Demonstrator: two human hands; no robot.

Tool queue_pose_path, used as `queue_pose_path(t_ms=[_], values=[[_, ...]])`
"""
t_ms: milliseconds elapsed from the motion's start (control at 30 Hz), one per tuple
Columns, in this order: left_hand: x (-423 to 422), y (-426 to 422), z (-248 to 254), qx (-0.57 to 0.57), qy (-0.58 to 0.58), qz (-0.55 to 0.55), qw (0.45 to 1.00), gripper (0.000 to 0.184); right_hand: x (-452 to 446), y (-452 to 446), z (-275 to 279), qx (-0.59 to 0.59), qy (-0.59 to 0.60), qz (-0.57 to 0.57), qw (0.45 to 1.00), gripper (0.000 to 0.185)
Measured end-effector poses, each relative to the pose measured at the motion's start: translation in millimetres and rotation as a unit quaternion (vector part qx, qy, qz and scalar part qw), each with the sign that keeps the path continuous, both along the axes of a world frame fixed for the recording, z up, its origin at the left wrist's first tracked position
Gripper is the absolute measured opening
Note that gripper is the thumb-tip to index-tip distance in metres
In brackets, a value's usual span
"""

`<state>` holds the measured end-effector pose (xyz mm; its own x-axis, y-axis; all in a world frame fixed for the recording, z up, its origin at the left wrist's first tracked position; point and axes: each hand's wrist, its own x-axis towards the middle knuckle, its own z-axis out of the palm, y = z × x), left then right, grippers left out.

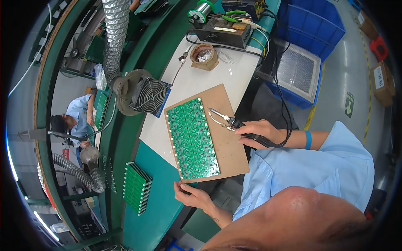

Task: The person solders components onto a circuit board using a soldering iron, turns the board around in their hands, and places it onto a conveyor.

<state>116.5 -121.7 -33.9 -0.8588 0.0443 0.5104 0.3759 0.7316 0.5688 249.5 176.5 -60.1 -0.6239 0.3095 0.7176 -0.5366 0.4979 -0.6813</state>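
Note:
A green circuit board panel [192, 140] lies on a brown board [230, 146]. My right hand [261, 133] is closed around a soldering iron [247, 133], whose two metal tips point over the brown board, just beside the panel's upper right edge. At the lower left corner of the brown board is my left hand [193, 196], its thumb and finger pinched at the corner. Left of it, a stack of green circuit boards [136, 188] stands on the green table surface.
A round fan [151, 95] on a flexible duct [116, 37] stands beyond the panel. Further up are a tin with metallic scraps [205, 56], a soldering station [222, 31] and a solder spool [202, 11]. Blue bins [312, 25] stand right. A co-worker [75, 115] sits across.

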Motion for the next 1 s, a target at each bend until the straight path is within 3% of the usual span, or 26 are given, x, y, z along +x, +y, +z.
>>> queue_pose_path(t_ms=[667, 1000], values=[[15, 1, 8, -0.003, -0.037, 0.004, 0.999, 0.038, 7, 0, 4, -0.009, -0.013, -0.001, 1.000, 0.050], [51, 9, 4, 0.071, -0.075, 0.023, 0.994, 0.041, 14, 15, 8, 0.006, -0.046, 0.010, 0.999, 0.050]])
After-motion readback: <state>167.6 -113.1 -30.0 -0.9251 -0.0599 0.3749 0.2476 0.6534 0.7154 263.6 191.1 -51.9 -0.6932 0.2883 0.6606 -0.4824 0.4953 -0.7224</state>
